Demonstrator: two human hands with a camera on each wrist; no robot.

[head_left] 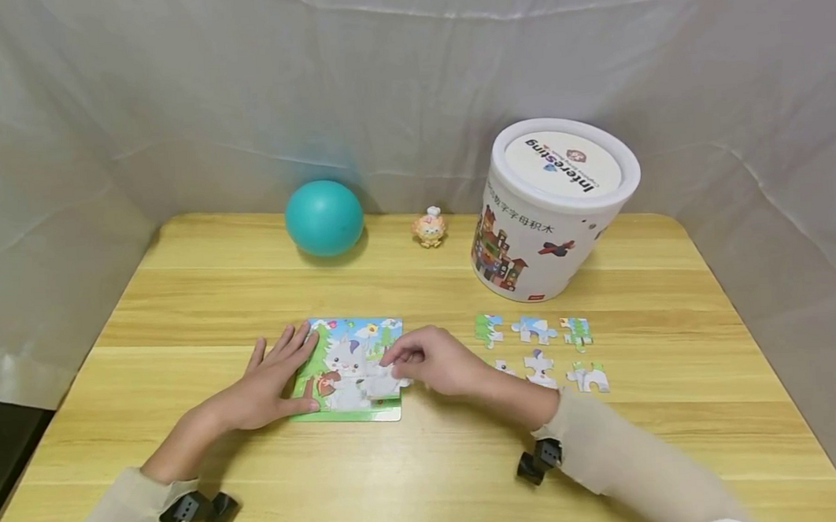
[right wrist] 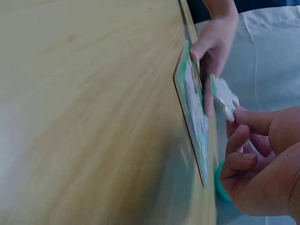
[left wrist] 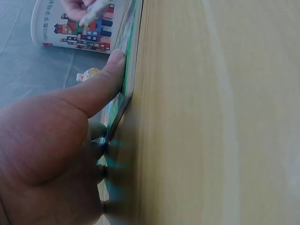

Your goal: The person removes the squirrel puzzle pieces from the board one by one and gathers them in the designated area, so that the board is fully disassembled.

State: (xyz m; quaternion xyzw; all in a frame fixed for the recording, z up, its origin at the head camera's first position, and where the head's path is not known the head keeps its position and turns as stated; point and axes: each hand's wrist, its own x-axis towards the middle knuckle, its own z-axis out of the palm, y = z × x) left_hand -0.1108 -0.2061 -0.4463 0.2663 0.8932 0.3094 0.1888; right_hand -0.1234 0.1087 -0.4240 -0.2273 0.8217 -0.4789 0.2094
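My right hand (head_left: 441,362) pinches a puzzle piece (right wrist: 224,96) between thumb and fingers, mostly white-grey with a green edge. It is raised over the right part of the puzzle board (head_left: 362,414), which shows a cartoon white animal on green and blue. In the right wrist view a gap shows between the piece and the board. Spread fingers of my left hand (head_left: 264,383) rest on the board's left side, its thumb (left wrist: 105,77) along the lower left edge. Several loose puzzle pieces (head_left: 535,330) lie in two rows to the right, one partly hidden behind my right wrist.
A teal ball (head_left: 324,218) stands at the back of the wooden table (head_left: 316,487). Right of it are a small orange figurine with a white hat (head_left: 430,228) and a large white lidded bucket (head_left: 550,207) printed with blocks. A grey curtain (head_left: 395,89) hangs behind.
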